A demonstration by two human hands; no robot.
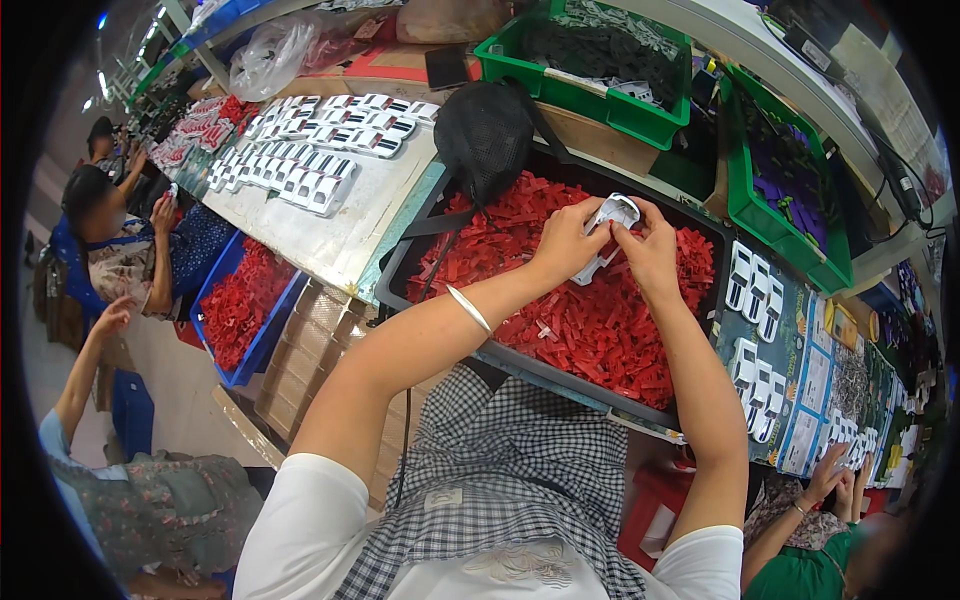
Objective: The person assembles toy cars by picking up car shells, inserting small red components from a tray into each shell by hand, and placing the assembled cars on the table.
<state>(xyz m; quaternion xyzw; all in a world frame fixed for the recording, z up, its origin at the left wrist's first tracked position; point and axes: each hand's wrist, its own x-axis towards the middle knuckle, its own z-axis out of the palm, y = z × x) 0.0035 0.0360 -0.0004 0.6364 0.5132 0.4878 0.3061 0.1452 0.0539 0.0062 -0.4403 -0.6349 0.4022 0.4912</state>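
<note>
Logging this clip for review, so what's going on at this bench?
A person holds a small white plastic part in both hands, the left hand and right hand gripping it from either side, above a black tray heaped with red plastic pieces. Rows of finished white parts lie on the table to the left, and more to the right. Other people work nearby.

clear plastic bag (pixel 275 52) at your far left; printed blue-white cards (pixel 812 385) lie along the table at your right.
</note>
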